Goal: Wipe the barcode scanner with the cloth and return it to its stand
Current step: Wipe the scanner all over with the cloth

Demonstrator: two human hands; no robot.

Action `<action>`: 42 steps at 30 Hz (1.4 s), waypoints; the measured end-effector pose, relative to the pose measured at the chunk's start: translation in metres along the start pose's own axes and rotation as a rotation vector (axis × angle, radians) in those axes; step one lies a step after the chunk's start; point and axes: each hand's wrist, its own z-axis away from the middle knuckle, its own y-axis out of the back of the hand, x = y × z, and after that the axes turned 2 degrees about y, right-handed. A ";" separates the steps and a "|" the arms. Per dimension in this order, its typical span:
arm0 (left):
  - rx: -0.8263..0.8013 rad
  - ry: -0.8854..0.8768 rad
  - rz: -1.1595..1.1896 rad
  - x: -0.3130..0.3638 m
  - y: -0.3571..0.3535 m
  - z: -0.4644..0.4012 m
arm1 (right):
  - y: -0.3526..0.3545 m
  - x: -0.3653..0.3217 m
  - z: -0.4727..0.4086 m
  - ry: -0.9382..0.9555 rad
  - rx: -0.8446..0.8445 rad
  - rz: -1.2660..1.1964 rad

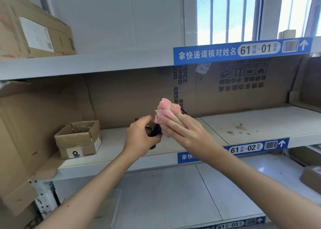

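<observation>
While the left hand point(139, 138) grips the black scanner point(156, 131) and the right hand point(185, 131) presses the pink cloth point(165, 112) on it at frame centre, wiping seems underway; no stand is visible.

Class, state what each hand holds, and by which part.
Left hand grips the black scanner by its lower body; right hand holds the bunched pink cloth.

Fluffy pink cloth point(165, 111); matt black scanner point(155, 131).

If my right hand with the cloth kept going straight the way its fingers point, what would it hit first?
Probably the flattened cardboard lining the back of the shelf; the right hand, holding the pink cloth, points up and left toward it. Depth is uncertain.
</observation>
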 end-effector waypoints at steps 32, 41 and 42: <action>-0.059 0.370 0.550 -0.037 0.061 0.029 | -0.012 -0.045 -0.076 0.145 -0.163 0.084; -0.031 0.409 0.602 -0.050 0.071 0.028 | -0.014 -0.021 -0.047 -0.092 -0.389 0.046; -0.026 0.418 0.609 -0.051 0.071 0.028 | -0.014 -0.020 -0.047 -0.144 -0.344 0.035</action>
